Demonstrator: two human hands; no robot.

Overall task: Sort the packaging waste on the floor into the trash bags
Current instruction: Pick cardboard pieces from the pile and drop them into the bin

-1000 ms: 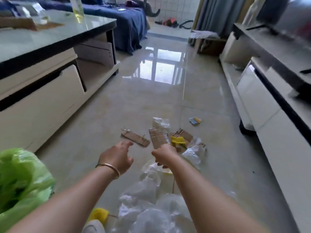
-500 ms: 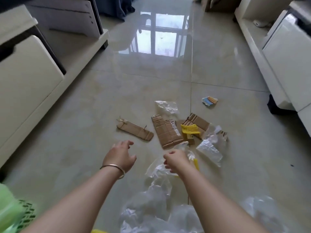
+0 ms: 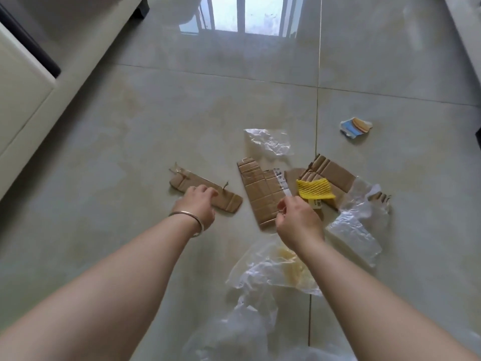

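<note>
Packaging waste lies scattered on the glossy tile floor. My left hand (image 3: pixel 197 204) rests fingers-down on a long cardboard strip (image 3: pixel 229 203). My right hand (image 3: pixel 299 220) pinches the lower right edge of a flat creased cardboard piece (image 3: pixel 257 188) with a white label. Right of it lie a yellow foam net (image 3: pixel 315 190) and another cardboard piece (image 3: pixel 330 171). Crumpled clear plastic film (image 3: pixel 270 142) lies behind them, and a clear plastic wrapper (image 3: pixel 356 230) is at the right. A clear bag with something yellowish inside (image 3: pixel 276 267) sits under my right forearm.
A small blue and orange scrap (image 3: pixel 355 126) lies apart at the far right. A white low cabinet (image 3: pixel 26 87) borders the floor on the left, and another white unit's edge (image 3: pixel 468 35) is at the right. Crumpled clear plastic (image 3: pixel 247 332) spreads at the bottom.
The view has dipped down and closer to the floor. Both hands have reached forward, the left onto the cardboard strip, the right to the edge of the middle cardboard piece. The green bag has left the view.
</note>
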